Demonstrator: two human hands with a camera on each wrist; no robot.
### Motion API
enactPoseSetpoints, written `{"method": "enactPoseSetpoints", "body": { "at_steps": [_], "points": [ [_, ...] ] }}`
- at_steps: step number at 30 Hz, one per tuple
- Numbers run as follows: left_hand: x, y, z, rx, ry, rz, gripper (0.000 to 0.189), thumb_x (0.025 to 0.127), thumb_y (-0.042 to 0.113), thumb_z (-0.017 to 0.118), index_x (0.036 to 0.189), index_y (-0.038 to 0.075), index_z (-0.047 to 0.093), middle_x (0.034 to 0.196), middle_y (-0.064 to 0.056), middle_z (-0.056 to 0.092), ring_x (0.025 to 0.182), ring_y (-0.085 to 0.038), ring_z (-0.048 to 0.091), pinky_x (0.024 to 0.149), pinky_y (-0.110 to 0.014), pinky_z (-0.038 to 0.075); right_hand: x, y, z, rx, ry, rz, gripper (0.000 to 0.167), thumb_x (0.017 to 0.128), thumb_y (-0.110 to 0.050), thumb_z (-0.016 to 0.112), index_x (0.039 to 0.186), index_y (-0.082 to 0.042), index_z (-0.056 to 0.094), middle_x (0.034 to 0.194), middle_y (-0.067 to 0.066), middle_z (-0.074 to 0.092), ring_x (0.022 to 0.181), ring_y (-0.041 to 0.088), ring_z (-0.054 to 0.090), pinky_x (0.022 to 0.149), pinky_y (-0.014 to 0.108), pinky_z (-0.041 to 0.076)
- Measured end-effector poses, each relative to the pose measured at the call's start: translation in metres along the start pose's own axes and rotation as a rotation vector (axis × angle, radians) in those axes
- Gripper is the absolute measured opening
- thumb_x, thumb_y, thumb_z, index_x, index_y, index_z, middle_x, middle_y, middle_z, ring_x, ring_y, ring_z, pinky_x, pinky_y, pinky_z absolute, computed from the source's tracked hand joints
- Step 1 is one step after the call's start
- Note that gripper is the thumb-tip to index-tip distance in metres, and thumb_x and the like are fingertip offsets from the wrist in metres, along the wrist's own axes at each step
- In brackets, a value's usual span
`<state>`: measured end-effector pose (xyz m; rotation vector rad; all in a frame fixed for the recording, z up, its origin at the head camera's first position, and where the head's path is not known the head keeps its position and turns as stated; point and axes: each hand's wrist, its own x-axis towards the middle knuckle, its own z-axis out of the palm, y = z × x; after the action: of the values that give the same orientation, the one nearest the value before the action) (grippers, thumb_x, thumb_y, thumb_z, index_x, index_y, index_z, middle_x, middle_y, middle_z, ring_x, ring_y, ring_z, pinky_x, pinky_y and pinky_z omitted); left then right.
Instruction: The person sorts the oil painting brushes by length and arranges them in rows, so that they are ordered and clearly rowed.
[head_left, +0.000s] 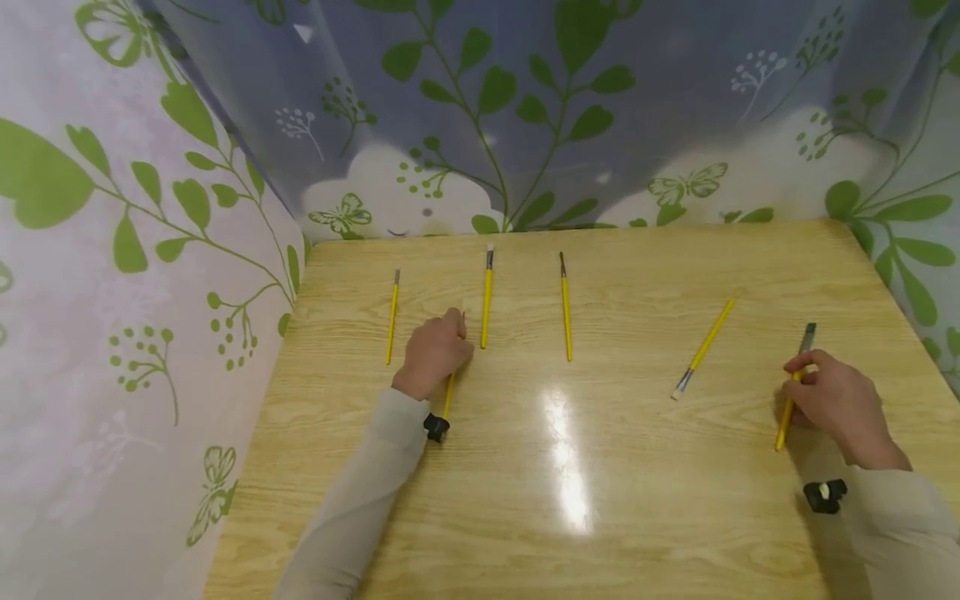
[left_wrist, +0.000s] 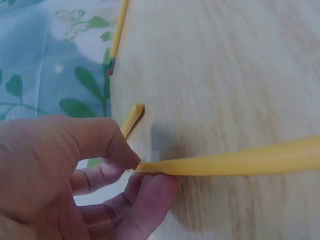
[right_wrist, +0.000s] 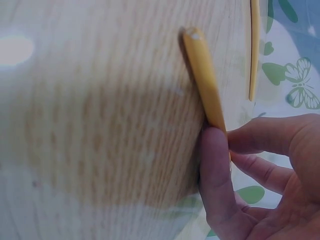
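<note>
My left hand (head_left: 435,354) pinches a yellow paintbrush (left_wrist: 235,161) between thumb and fingers, low over the wooden table. Its handle runs back towards my wrist, and its head is mostly hidden by the hand in the head view. At the right side, my right hand (head_left: 840,404) pinches a flat paintbrush (head_left: 784,425) with dark grey bristles pointing away from me. In the right wrist view the handle end of that brush (right_wrist: 202,75) lies close over the tabletop. Just beyond my left hand is a white-tipped paintbrush (head_left: 487,304).
A thin paintbrush (head_left: 392,321) lies at the far left of the table (head_left: 637,517). A dark-tipped brush (head_left: 566,317) lies near the middle, and a pale-tipped brush (head_left: 705,346) slants towards the right hand. Leaf-patterned curtains (head_left: 525,125) border the table's back and sides.
</note>
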<state>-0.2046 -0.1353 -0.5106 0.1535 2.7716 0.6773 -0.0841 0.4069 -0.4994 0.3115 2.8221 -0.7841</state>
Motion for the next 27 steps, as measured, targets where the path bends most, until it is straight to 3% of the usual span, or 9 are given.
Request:
{"method": "enactPoseSetpoints", "body": {
  "at_steps": [4, 6, 14, 19, 27],
  "points": [
    [0.004, -0.010, -0.003, -0.069, -0.038, 0.002, 0.012, 0.101, 0.020, 0.063, 0.110, 0.013, 0.059, 0.079, -0.007, 0.064, 0.056, -0.021, 0.057, 0.058, -0.037, 0.043, 0.001, -0.002, -0.002, 0.011, -0.002, -0.003, 0.037, 0.103, -0.012, 0.061, 0.130, 0.012, 0.058, 0.117, 0.043, 0.067, 0.065, 0.017, 0.072, 0.060, 0.031, 0.053],
    [-0.004, 0.000, -0.014, -0.091, -0.048, -0.012, 0.014, 0.103, 0.022, 0.065, 0.112, 0.013, 0.060, 0.082, -0.008, 0.066, 0.058, -0.021, 0.060, 0.061, -0.036, 0.046, 0.001, -0.002, -0.002, 0.009, -0.004, -0.001, 0.037, 0.103, -0.012, 0.062, 0.130, 0.013, 0.057, 0.118, 0.043, 0.066, 0.066, 0.017, 0.071, 0.060, 0.031, 0.054],
    [-0.006, 0.003, -0.023, -0.178, -0.041, 0.018, 0.014, 0.105, 0.019, 0.064, 0.118, 0.012, 0.060, 0.089, -0.008, 0.065, 0.059, -0.019, 0.060, 0.062, -0.033, 0.048, 0.001, 0.000, -0.001, 0.020, -0.001, 0.008, 0.037, 0.103, -0.011, 0.060, 0.131, 0.013, 0.057, 0.118, 0.043, 0.066, 0.065, 0.017, 0.072, 0.060, 0.029, 0.052],
    [-0.001, 0.000, -0.029, -0.225, -0.056, 0.003, 0.015, 0.107, 0.019, 0.063, 0.119, 0.012, 0.059, 0.101, -0.012, 0.069, 0.061, -0.021, 0.068, 0.062, -0.032, 0.056, 0.000, 0.000, 0.000, 0.031, -0.004, 0.012, 0.036, 0.103, -0.010, 0.060, 0.131, 0.013, 0.056, 0.118, 0.043, 0.066, 0.064, 0.018, 0.073, 0.058, 0.028, 0.053],
    [0.002, -0.008, -0.044, -0.274, -0.037, -0.013, 0.017, 0.108, 0.019, 0.062, 0.122, 0.010, 0.058, 0.109, -0.014, 0.068, 0.070, -0.027, 0.070, 0.068, -0.041, 0.065, 0.000, -0.001, -0.001, 0.025, -0.005, 0.019, 0.035, 0.103, -0.010, 0.059, 0.130, 0.013, 0.056, 0.117, 0.042, 0.066, 0.063, 0.019, 0.073, 0.060, 0.028, 0.052]
  ]
}}
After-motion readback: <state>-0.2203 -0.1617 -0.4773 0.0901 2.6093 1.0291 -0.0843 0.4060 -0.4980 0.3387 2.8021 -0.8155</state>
